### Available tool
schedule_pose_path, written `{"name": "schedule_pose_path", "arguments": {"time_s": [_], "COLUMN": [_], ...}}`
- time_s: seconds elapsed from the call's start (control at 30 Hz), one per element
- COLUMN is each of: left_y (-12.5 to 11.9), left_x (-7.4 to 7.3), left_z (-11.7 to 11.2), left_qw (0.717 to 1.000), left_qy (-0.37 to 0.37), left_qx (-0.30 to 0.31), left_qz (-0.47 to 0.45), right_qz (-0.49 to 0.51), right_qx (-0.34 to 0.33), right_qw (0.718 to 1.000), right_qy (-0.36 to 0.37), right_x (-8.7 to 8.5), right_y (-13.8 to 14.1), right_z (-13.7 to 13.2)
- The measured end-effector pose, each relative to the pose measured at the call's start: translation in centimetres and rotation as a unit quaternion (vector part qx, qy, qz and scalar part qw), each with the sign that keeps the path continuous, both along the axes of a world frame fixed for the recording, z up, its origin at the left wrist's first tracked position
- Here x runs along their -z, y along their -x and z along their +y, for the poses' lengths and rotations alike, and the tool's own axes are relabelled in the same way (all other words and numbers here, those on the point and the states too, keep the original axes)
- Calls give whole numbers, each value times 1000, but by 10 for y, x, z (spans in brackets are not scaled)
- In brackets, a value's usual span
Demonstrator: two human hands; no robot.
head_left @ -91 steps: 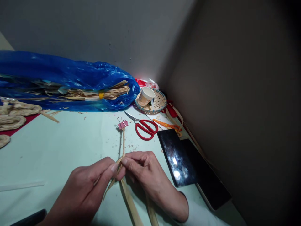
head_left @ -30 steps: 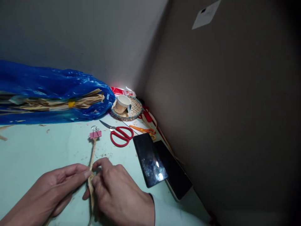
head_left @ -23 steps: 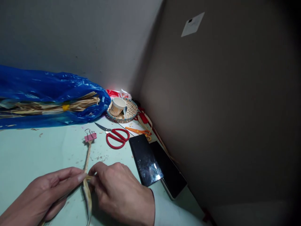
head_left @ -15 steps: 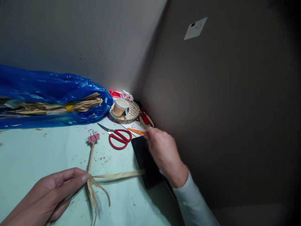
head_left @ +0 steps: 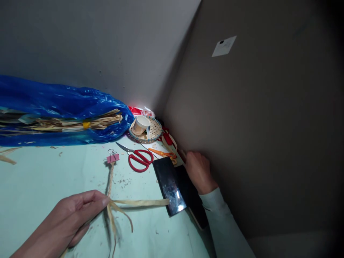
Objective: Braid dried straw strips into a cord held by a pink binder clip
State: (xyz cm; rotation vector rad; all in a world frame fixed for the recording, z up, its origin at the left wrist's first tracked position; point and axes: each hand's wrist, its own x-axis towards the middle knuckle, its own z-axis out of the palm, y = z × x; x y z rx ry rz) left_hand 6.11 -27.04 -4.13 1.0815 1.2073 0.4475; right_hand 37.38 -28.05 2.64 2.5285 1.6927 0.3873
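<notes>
Head view: pale green worktop [head_left: 53,179], with the braid [head_left: 110,181] at 8 o'clock from mid-view
Clip [head_left: 113,158]: pink, biting the braid's far end, which points to 12 o'clock
Left hand [head_left: 77,211]: grip pinched on the braid where it forks into loose strips [head_left: 142,203]
Forked ends: one runs to 3 o'clock, its tip over the phone [head_left: 168,182]; others droop toward 5 and 6 o'clock
Right hand [head_left: 199,170]: between 2 and 3 o'clock from the fork, beside the wall [head_left: 242,107]; cannot tell whether its grip is clenched, released or grasping anything
Braid risk: it could loosen if the left thumb slackens, since nothing else pins the fork
Sleeve [head_left: 223,218] risk: a brush against the black slab [head_left: 193,200] could nudge the phone and the strip
Hidden: right fingertips, and most of whatever runs beneath the left palm
Unclear: whether that tip touches the phone or hovers
</notes>
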Motion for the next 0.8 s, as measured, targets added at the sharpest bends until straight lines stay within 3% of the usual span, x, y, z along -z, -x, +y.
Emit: {"name": "schedule_pose_path", "arguments": {"time_s": [0.1, 0.17, 0.2, 0.27, 0.3, 0.37, 0.43, 0.5, 0.57, 0.63, 0.73, 0.8], "left_y": [-2, -4, -4, -5, -5, -4, -3, -3, -4, -7, -11, -12], "left_x": [-9, -13, -14, -16, -17, -16, -15, -13, -13, -15, -21, -25], "left_z": [-2, -2, -3, -3, -2, -1, -1, 0, -1, -2, -5, -6], "left_qw": [1000, 1000, 1000, 999, 999, 999, 999, 1000, 1000, 999, 998, 998], "left_qy": [4, 1, 3, 7, 10, 13, 2, -16, -28, -39, -51, -36], "left_qx": [-10, -16, -17, -15, -11, -3, 5, 10, 4, -14, -35, -40], "left_qz": [-19, -24, -25, -30, -31, -33, -34, -22, -2, 12, 23, 17], "right_qz": [57, 180, 305, 542, 625, 717, 763, 792, 811, 823, 795, 720], "right_qx": [-16, -62, -98, -162, -185, -218, -247, -274, -287, -275, -259, -302], "right_qw": [996, 975, 936, 806, 737, 634, 563, 517, 495, 495, 536, 593], "right_qy": [-64, -113, -144, -172, -180, -189, -198, -174, -122, -39, 118, 197], "right_x": [-19, -32, -37, -45, -47, -50, -50, -49, -47, -44, -39, -36], "right_y": [1, 6, 10, 20, 24, 31, 35, 39, 44, 52, 66, 76], "right_z": [-9, -16, -20, -28, -31, -37, -42, -45, -47, -49, -51, -51]}}
